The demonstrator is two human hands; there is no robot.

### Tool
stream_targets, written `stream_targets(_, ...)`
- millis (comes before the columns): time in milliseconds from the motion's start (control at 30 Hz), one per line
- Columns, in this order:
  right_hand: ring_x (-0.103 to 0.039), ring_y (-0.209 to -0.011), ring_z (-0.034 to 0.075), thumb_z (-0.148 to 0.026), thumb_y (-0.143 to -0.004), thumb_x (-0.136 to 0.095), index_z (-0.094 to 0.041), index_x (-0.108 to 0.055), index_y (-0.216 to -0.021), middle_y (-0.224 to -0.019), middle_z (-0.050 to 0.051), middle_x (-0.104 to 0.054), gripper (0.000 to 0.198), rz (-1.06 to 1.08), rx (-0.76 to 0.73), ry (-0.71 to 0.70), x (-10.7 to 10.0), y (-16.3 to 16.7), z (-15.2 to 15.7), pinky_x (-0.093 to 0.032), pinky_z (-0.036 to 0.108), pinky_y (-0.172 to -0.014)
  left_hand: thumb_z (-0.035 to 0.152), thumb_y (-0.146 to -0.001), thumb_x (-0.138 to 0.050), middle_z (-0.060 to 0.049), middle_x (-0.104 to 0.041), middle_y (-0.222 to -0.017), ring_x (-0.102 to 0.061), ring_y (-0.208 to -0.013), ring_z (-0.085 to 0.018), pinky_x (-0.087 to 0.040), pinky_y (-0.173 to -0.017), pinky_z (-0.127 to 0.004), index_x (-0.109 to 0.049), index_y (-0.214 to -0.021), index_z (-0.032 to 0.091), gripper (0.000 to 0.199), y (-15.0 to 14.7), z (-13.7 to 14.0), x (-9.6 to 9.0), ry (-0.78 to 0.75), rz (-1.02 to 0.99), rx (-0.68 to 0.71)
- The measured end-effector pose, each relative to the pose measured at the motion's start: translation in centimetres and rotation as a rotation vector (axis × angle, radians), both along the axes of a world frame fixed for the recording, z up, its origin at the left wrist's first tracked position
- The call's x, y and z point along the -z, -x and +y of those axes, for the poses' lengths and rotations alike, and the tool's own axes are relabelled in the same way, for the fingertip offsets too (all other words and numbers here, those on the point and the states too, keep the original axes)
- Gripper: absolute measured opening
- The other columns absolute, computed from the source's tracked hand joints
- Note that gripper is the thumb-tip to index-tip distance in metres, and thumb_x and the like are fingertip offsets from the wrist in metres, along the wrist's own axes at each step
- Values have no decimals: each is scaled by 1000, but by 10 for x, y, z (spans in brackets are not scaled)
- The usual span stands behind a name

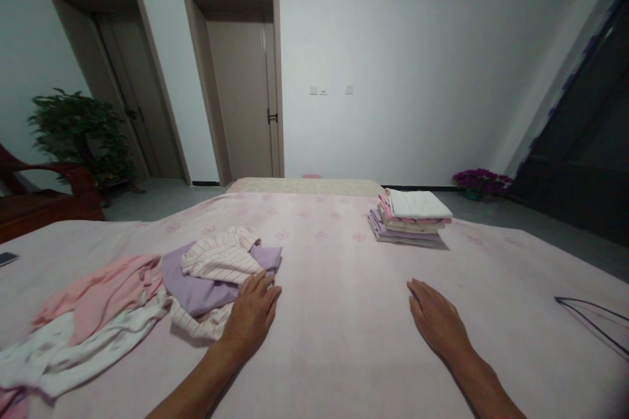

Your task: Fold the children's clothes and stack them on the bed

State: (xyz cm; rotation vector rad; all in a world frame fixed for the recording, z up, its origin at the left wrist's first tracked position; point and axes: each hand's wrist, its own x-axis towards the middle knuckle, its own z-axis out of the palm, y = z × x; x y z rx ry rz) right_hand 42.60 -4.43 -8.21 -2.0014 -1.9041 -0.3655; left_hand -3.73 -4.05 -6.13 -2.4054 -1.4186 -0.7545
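My left hand (251, 306) lies flat beside a rumpled heap, its fingertips at the edge of a cream striped garment (223, 258). Under that garment spreads a purple ribbed garment (196, 285), with more striped cloth (202, 325) showing below. On the pink bed sheet (339, 340) rests my right hand (436, 317), palm down, with nothing in it. A neat stack of folded clothes (410, 217), white on top with pink, cream and purple layers beneath, stands beyond my right hand, apart from it.
To the left lie a crumpled pink garment (105, 291) and a white patterned one (78, 357). A phone (7, 258) sits at the far left edge. Thin black cord (590, 324) loops at the right. Behind stand a wooden chair (54, 193) and potted plants (81, 134).
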Motion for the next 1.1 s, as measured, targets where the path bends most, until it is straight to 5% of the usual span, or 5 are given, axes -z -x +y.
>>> stream_targets(767, -50, -135, 28, -33, -96, -29, -16, -61, -132, -144, 12, -57, 50, 16, -7, 34, 3, 1, -3, -35, 50, -115, 12, -92, -52, -7, -63, -130, -49, -132, -28, -38, -114, -56, -65, -117, 26, 32, -3, -2, -5, 22, -23, -11)
stream_targets(1100, -49, -135, 29, -34, -95, -27, -14, -60, -133, -144, 14, -56, 54, -11, -2, 37, 4, 1, -2, -33, 50, -117, 26, -100, -45, -9, -70, -124, -61, -121, -23, -48, -107, -46, -64, -124, 23, 31, 1, 1, -4, 5, -282, -15)
